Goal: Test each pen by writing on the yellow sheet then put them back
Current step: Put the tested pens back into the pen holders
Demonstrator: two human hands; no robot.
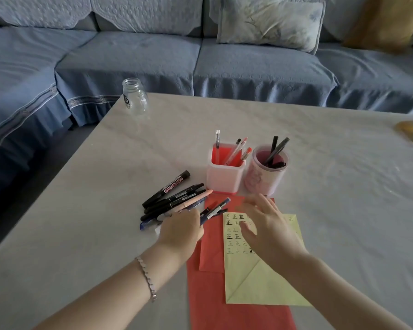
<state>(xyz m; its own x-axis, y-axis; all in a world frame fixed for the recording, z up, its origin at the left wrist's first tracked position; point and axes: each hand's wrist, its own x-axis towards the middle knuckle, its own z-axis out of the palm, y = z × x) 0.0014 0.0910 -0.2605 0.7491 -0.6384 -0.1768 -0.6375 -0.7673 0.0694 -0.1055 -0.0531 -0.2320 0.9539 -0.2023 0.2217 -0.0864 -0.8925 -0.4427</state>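
My right hand (267,225) hovers flat over the top of the yellow sheet (260,277), fingers spread and holding nothing. My left hand (181,228) is down on the loose pens (174,201) heaped on the bench (343,186) at ten o'clock from the sheet. Its fingers lie among them, but I cannot tell whether they grip one. The sheet lies on red paper (212,313) and carries several rows of the same written character, some bold, some faint, so I judge a good many pens are tested. At twelve o'clock from the sheet the square holder (224,182) has a few pens standing in it, and the round holder (265,182) at one o'clock has a few black ones. The heap is what is left to go back, and I can't say which of it is already tried
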